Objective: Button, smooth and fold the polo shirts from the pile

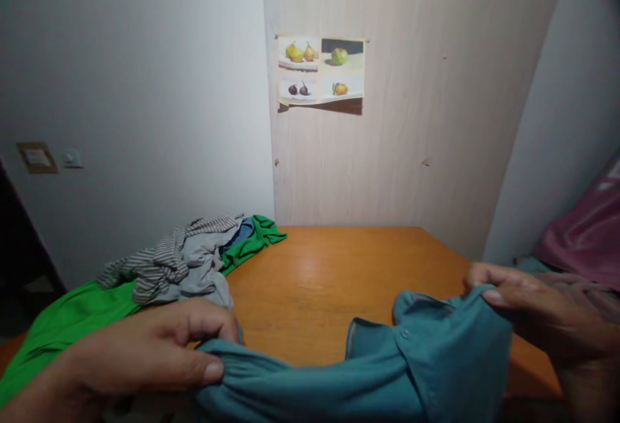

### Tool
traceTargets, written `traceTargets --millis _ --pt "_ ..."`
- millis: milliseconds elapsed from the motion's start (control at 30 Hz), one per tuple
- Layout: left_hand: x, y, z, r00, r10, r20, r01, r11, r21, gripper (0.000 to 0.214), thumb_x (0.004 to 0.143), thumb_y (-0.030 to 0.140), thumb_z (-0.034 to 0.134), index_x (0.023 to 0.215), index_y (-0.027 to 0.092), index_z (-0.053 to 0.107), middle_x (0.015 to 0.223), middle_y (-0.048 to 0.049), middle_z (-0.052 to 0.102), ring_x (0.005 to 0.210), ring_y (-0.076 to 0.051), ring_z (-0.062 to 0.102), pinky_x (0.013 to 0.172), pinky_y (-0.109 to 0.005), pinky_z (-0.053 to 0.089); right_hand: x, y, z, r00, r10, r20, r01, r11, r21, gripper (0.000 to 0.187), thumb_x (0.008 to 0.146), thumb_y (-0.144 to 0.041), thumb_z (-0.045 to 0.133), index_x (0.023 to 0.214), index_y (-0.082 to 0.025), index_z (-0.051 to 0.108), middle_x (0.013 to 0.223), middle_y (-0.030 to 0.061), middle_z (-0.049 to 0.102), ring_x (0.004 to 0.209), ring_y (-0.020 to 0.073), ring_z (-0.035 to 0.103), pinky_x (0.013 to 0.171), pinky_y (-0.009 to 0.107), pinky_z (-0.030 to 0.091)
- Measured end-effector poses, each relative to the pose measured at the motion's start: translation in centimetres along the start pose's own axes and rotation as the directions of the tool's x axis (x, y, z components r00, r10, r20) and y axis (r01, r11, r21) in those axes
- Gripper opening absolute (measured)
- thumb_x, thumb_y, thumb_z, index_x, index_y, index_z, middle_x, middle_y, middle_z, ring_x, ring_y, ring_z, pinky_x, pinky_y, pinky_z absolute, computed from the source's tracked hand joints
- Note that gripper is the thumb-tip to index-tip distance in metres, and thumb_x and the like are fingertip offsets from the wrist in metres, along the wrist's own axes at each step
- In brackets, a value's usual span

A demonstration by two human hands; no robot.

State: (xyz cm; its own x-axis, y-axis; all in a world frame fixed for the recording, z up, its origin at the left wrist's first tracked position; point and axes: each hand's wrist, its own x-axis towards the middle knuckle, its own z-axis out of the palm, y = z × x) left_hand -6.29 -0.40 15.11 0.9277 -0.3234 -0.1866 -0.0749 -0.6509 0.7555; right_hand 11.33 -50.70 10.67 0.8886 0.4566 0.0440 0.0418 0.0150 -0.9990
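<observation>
A teal shirt [368, 384] with a collar and a button stretches between my two hands, above the near side of the wooden table. My left hand [165, 345] pinches one end of it between thumb and fingers, and the cloth gathers in folds there. At the other end, my right hand [527, 307] grips the fabric with its thumb on top. The lower part of the shirt runs out of the picture at the bottom.
A heap of clothes lies on the left of the orange-brown table [310, 281]: a striped garment [159, 261], a grey one [203, 261] and green cloth [82, 313]. Maroon fabric [586, 236] is at the right edge. A fruit picture [320, 71] hangs on the back panel.
</observation>
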Motion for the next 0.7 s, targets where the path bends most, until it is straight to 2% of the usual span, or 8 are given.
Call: traceTargets --millis 100,200,233,300,367,400,533,700 --pt "0.1 0.1 -1.9 0.996 -0.076 -0.046 0.076 0.997 -0.005 0.043 0.083 0.064 0.062 0.091 0.022 0.065 0.085 -0.0013 0.066 0.079 -0.018 0.06 0.065 -0.023 0.048 0.9 -1.3 -0.4 0.999 -0.016 0.04 0.015 0.999 0.031 0.032 0.074 -0.051 0.08 0.074 -0.024 0.064 0.058 -0.0005 0.047 0.053 0.0153 0.045 0.049 0.029 0.037" --pt "4.9 0.5 -5.2 0.968 0.01 -0.251 0.07 0.949 0.307 0.034 0.09 0.054 0.056 0.094 0.023 0.069 0.091 -0.0013 0.069 0.09 -0.021 0.064 0.078 -0.026 0.051 6.0 -3.0 1.0 0.996 -0.091 -0.005 0.09 0.992 -0.087 0.03 0.079 -0.048 0.079 0.075 -0.022 0.064 0.06 -0.0018 0.049 0.052 0.012 0.045 0.048 0.026 0.038" --pt "7.1 0.6 -6.5 0.908 0.048 -0.415 0.129 0.913 0.387 0.03 0.09 0.049 0.056 0.094 0.022 0.07 0.092 -0.0024 0.07 0.093 -0.023 0.065 0.082 -0.029 0.051 8.3 -3.5 1.8 0.98 -0.174 -0.096 0.161 0.979 -0.128 0.031 0.076 -0.048 0.081 0.079 -0.021 0.065 0.065 -0.0006 0.055 0.055 0.0129 0.05 0.052 0.026 0.043" --pt "11.6 0.7 -8.6 0.62 0.04 -0.784 0.36 0.873 0.329 0.032 0.092 0.037 0.053 0.114 0.02 0.067 0.104 -0.0089 0.072 0.103 -0.028 0.066 0.089 -0.035 0.051 12.6 -4.2 3.7 0.883 -0.377 -0.278 0.322 0.92 -0.225 0.036 0.075 -0.05 0.079 0.094 -0.021 0.069 0.078 0.004 0.067 0.072 0.018 0.063 0.068 0.03 0.053" --pt "15.1 0.6 -9.6 0.337 0.057 -0.94 0.453 0.865 0.215 0.058 0.091 0.035 0.056 0.145 0.015 0.046 0.128 -0.0175 0.065 0.117 -0.031 0.063 0.098 -0.04 0.049 15.7 -3.9 5.2 0.825 -0.475 -0.307 0.368 0.862 -0.348 0.05 0.079 -0.047 0.074 0.122 -0.022 0.066 0.114 0.0117 0.072 0.108 0.0255 0.066 0.092 0.037 0.054" --pt "16.4 0.4 -9.6 0.297 0.114 -0.948 0.447 0.86 0.244 0.068 0.09 0.035 0.059 0.151 0.013 0.038 0.138 -0.021 0.059 0.125 -0.032 0.059 0.104 -0.041 0.047 16.7 -3.3 5.7 0.819 -0.485 -0.307 0.362 0.851 -0.38 0.059 0.081 -0.045 0.072 0.134 -0.023 0.06 0.131 0.014 0.066 0.123 0.0274 0.06 0.102 0.039 0.05" --pt "18.1 -2.2 -5.7 0.451 0.307 -0.838 0.349 0.804 0.482 0.056 0.095 0.034 0.053 0.145 0.012 0.045 0.146 -0.019 0.053 0.137 -0.03 0.048 0.115 -0.042 0.037 17.3 1.5 5.3 0.862 -0.458 -0.217 0.308 0.814 -0.493 0.065 0.086 -0.042 0.062 0.146 -0.021 0.051 0.15 0.0142 0.054 0.139 0.0281 0.05 0.114 0.044 0.041" --pt "17.1 -7.1 1.9 0.754 0.053 -0.655 0.37 0.79 0.489 0.033 0.096 0.037 0.05 0.119 0.02 0.067 0.121 -0.0117 0.071 0.114 -0.028 0.065 0.098 -0.037 0.049 15.7 8.0 3.1 0.94 -0.318 -0.125 0.152 0.717 -0.681 0.043 0.087 -0.038 0.052 0.12 -0.019 0.072 0.125 0.0157 0.072 0.116 0.0305 0.067 0.107 0.047 0.048"
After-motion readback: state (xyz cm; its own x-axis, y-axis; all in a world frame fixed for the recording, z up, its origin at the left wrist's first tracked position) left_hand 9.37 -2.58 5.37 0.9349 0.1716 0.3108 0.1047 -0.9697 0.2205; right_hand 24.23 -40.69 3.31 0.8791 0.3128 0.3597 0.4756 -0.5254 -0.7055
